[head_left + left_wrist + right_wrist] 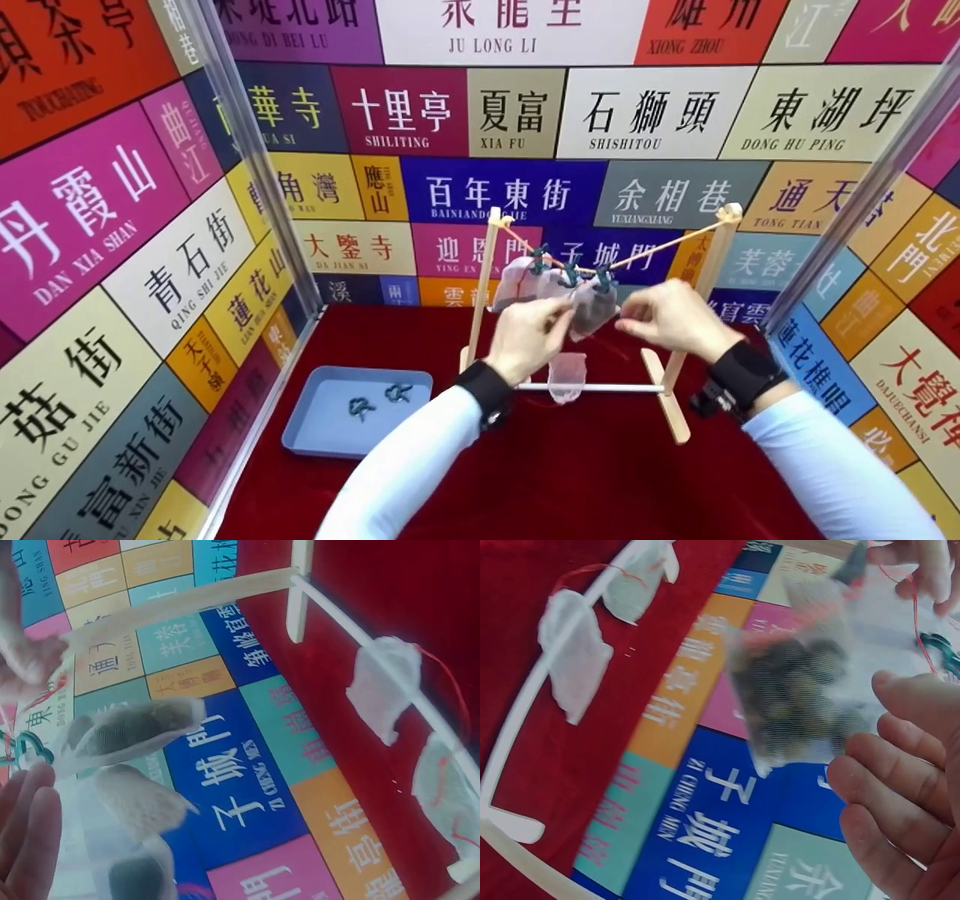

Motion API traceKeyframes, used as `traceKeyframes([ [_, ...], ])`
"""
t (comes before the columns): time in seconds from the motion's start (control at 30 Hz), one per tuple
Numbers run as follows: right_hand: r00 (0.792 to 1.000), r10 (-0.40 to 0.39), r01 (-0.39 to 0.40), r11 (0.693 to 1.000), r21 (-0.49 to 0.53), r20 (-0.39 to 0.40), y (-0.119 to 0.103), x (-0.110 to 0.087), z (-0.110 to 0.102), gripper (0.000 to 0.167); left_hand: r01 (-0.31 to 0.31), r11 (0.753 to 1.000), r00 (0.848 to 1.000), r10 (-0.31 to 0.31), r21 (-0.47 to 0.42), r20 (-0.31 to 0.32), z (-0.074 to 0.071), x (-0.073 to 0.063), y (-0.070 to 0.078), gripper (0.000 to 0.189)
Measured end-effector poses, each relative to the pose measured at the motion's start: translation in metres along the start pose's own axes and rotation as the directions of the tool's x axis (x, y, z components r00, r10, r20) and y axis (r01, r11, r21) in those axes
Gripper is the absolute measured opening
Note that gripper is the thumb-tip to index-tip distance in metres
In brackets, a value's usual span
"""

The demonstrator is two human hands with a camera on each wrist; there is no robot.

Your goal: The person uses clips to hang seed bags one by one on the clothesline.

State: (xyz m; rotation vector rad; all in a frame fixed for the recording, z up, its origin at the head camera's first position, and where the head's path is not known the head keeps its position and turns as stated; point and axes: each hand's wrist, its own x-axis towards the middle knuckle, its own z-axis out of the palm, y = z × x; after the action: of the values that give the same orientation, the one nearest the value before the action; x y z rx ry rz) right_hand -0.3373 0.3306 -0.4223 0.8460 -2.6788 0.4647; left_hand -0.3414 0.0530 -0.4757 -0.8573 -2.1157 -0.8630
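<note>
Mesh bags with drawstrings hang from a sagging cord on green clips. The dark-filled mesh bag hangs between my two hands; through its mesh in the right wrist view, the bag shows dark lumpy contents. My left hand is just left of it, its fingers fairly straight and close to a green clip. To the bag's right is my right hand, thumb and fingers apart with nothing between them in the right wrist view. A red drawstring runs near the left fingertips.
A wooden stand carries the cord. Over its white lower bar hangs a pale mesh bag. A blue tray holds two green clips on the red cloth. Sign-covered panels surround the space.
</note>
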Motion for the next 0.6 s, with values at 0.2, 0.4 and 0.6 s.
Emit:
traceKeyframes([
  [0.2,0.997,0.062,-0.062,0.998,0.016,0.046,0.007,-0.022,0.026,0.010,0.028,0.997,1.000,-0.027,0.074,-0.007,-0.020,-0.043,-0.033,0.010],
  [0.4,0.991,0.134,-0.134,0.991,0.010,0.017,0.012,-0.042,0.051,0.005,0.120,0.975,0.991,-0.130,0.190,0.042,-0.045,-0.083,-0.079,0.005],
  [0.6,0.980,0.196,-0.197,0.980,-0.018,-0.028,0.012,-0.054,0.072,0.033,0.336,0.914,0.939,-0.343,0.227,-0.006,-0.074,-0.108,-0.122,0.010],
])
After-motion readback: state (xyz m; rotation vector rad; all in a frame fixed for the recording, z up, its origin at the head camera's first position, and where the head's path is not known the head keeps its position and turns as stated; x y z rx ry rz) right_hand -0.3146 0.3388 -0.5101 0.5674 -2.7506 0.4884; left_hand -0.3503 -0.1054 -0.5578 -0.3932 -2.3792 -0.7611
